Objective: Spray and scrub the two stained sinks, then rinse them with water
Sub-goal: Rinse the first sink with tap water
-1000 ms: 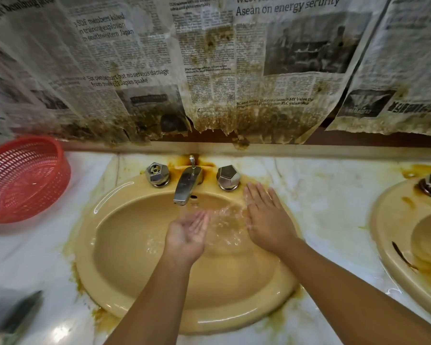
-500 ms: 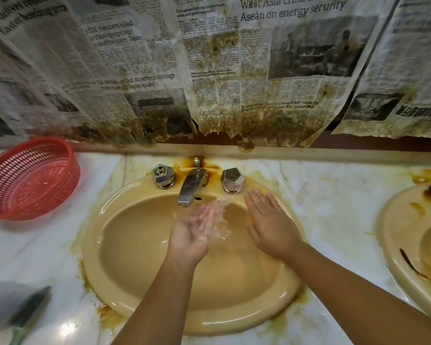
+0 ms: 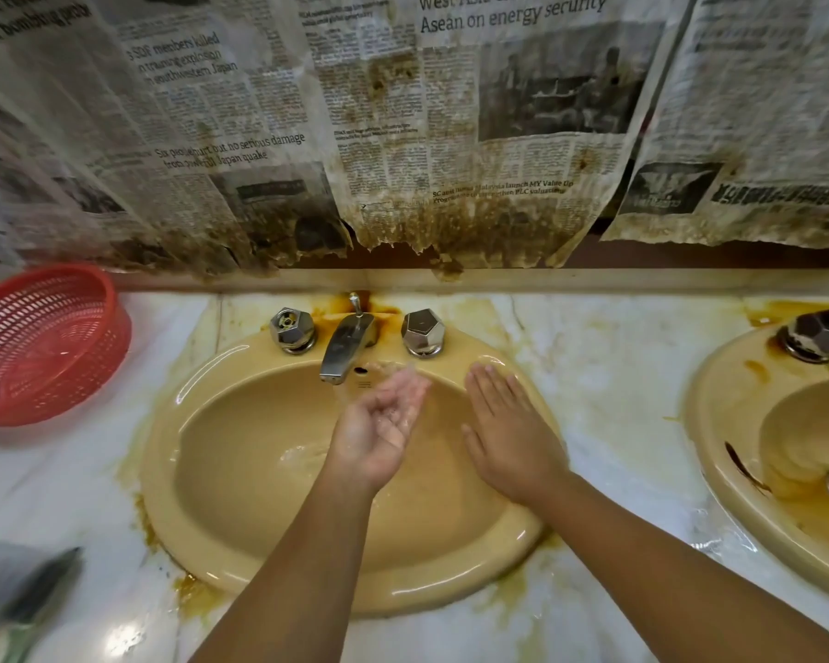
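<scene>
One view only, the head cam. It sits above the front of the counter (image 3: 618,375), faces the wall and is pitched steeply down. Wide lens: straight lines bow toward the frame edges. Close range: both forearms enter from the bottom edge, and the left hand (image 3: 379,423) and right hand (image 3: 508,433) sit near frame centre over the near sink (image 3: 173,423). Beyond the fingertips is the faucet (image 3: 348,344), then the newspaper-covered wall (image 3: 403,136) filling the upper part. Out left of the left hand's fingers is the red basket (image 3: 44,375), cropped by the frame edge. Out right of the right hand's fingers is the second sink (image 3: 719,423), also cropped. The blurred grey-green shape (image 3: 25,595) in the bottom-left corner is possibly just too close to the lens; can't identify it.
</scene>
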Motion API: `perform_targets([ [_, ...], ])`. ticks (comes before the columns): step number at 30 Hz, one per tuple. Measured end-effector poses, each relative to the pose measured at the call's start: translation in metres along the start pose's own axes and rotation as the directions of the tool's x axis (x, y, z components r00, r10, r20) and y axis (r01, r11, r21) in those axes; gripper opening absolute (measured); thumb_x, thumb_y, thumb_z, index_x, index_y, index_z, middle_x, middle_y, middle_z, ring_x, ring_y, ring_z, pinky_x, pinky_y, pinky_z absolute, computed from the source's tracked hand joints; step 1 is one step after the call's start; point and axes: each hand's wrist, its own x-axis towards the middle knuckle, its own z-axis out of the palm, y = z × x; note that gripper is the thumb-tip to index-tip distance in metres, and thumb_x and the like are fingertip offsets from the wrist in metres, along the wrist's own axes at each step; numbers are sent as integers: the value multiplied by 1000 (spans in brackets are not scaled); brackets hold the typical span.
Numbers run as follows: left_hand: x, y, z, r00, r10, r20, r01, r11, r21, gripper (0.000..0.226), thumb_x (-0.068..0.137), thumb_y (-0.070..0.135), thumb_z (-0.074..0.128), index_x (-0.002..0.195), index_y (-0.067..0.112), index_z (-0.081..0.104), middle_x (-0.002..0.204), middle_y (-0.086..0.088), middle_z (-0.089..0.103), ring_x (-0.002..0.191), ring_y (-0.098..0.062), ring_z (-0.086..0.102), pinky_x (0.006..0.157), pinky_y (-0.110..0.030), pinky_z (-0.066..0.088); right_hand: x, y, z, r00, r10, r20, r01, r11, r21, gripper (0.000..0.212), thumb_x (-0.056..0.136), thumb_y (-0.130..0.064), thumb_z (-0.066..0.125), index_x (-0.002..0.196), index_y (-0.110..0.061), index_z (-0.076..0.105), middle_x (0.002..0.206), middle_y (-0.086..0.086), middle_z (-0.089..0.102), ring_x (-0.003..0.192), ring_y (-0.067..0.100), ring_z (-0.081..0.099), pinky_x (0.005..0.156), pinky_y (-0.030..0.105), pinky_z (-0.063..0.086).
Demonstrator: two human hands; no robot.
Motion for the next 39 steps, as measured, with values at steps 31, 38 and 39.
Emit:
perform_targets([
  [31, 13, 18, -17, 972, 164, -168, -207, 936, -286, 39, 99, -5, 40, 137, -9, 52, 132, -24, 63, 123, -37, 61, 105, -43, 51, -24, 5, -10, 990, 120, 77, -119, 993, -23, 80, 97, -48, 15, 163, -5, 9, 171, 9, 1, 160, 24, -2, 128, 47, -1],
  [38, -4, -11, -15, 993, -15, -119, 42, 972, 230, 28, 98, -6, 48, 123, -11, 59, 130, -28, 64, 116, -39, 66, 95, -45, 58, -91, 21, -16, 981, -180, 76, 173, 980, 96, 65, 109, -46, 21, 164, -11, 18, 172, 0, 7, 159, 16, -2, 128, 40, 4],
  [39, 2, 1, -24, 984, 49, -173, -36, 997, 75, 30, 98, -6, 47, 126, -10, 57, 133, -27, 63, 118, -39, 64, 97, -45, 57, -92, 24, -16, 979, -187, 78, 179, 978, 107, 66, 109, -48, 21, 164, -12, 17, 172, 0, 6, 159, 15, -3, 128, 40, 4],
])
